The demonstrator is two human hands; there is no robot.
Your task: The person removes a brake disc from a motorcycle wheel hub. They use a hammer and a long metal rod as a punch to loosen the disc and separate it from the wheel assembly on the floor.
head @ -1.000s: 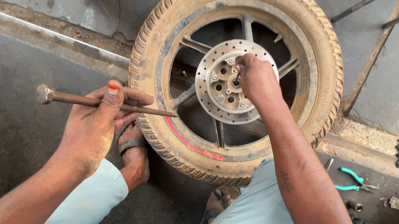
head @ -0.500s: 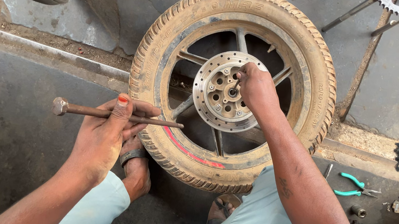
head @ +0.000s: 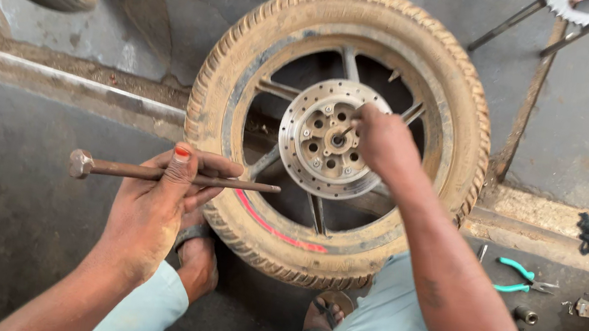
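rusty axle rod (head: 157, 173): level, in left grip | dusty wheel (head: 337, 137): upright | disc (head: 330, 138): perhaps bolted

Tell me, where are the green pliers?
In the head view, the green-handled pliers lie on the floor at the right, beside the person's right forearm and just right of the dusty wheel.

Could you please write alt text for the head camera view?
A person's right hand works at the hub of a motorcycle wheel's brake disc, while the left hand holds a long axle bolt level. Teal-handled pliers lie on the floor to the right.
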